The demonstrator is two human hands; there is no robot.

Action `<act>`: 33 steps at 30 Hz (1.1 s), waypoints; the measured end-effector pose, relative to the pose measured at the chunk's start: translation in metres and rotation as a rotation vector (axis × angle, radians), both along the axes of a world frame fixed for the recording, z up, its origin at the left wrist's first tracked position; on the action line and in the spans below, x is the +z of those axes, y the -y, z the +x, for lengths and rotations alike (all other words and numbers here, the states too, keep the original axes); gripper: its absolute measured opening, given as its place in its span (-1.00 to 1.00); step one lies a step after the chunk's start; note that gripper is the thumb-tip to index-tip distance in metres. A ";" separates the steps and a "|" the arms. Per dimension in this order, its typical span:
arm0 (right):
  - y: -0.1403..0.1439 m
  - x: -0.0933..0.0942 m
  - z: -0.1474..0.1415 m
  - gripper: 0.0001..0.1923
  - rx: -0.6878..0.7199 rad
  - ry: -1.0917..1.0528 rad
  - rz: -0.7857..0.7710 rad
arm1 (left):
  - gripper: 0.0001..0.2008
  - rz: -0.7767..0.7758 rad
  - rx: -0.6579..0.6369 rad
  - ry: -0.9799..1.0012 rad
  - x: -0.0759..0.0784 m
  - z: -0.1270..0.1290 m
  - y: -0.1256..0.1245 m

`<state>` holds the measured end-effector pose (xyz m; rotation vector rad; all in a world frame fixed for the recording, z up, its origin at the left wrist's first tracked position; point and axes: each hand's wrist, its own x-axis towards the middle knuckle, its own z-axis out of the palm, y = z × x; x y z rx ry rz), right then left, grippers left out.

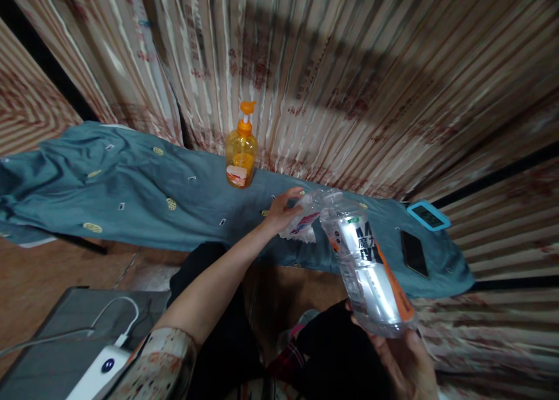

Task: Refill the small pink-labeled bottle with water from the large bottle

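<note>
My right hand is wrapped round the base of a large clear plastic bottle with a silver and orange label. The bottle is tilted, its neck pointing up and left over the cloth. My left hand grips a smaller clear plastic container with a pink and blue label; its exact kind is hard to make out. The narrow end of this container meets or overlaps the bottle's neck, and I cannot tell whether they touch. No liquid is visible in the large bottle.
An orange pump bottle stands at the back of the bench, which a blue-green cloth covers. To the right lie a phone and a blue-framed digital clock. A white power bank with a cable rests lower left. Curtains hang behind.
</note>
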<state>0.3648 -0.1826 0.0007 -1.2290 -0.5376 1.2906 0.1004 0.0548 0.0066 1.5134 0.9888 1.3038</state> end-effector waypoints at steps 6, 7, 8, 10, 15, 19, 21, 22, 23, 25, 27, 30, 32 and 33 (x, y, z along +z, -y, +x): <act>-0.001 0.009 -0.006 -0.46 -0.033 0.022 -0.008 | -0.38 0.060 0.088 -0.216 0.008 0.007 0.008; 0.000 0.010 -0.005 -0.49 -0.064 0.011 -0.018 | -0.37 0.073 0.101 -0.220 0.008 0.008 0.008; 0.000 0.010 -0.004 -0.52 -0.080 -0.002 -0.033 | -0.38 0.086 0.114 -0.221 0.007 0.010 0.008; 0.003 0.007 0.002 -0.56 -0.056 -0.016 -0.058 | -0.42 0.108 0.135 -0.224 0.005 0.012 0.007; 0.006 -0.002 0.012 -0.51 0.010 0.006 0.024 | -0.51 0.107 0.143 -0.234 0.007 0.014 0.006; 0.005 0.008 -0.004 -0.30 0.020 0.007 0.033 | -0.54 0.093 0.149 -0.257 0.010 0.015 0.006; 0.005 0.012 -0.011 -0.33 -0.060 0.011 0.050 | -0.54 0.087 0.155 -0.266 0.011 0.015 0.005; 0.005 0.012 -0.011 -0.37 -0.072 0.009 0.058 | -0.54 0.085 0.157 -0.268 0.011 0.015 0.005; 0.005 0.011 -0.009 -0.40 -0.070 0.003 0.065 | -0.54 0.087 0.156 -0.267 0.010 0.015 0.005; 0.005 0.006 0.000 -0.43 -0.011 -0.016 0.064 | -0.54 0.091 0.151 -0.267 0.009 0.015 0.004; 0.005 -0.001 0.011 -0.41 0.033 -0.040 0.052 | -0.54 0.091 0.153 -0.270 0.009 0.015 0.004; 0.007 -0.005 0.014 -0.45 0.055 -0.071 0.037 | -0.54 0.089 0.155 -0.275 0.009 0.015 0.004; 0.008 -0.001 0.003 -0.48 0.033 -0.067 0.029 | -0.53 0.092 0.152 -0.275 0.009 0.015 0.004; 0.008 0.002 -0.005 -0.48 0.019 -0.058 0.028 | -0.53 0.093 0.150 -0.273 0.009 0.015 0.004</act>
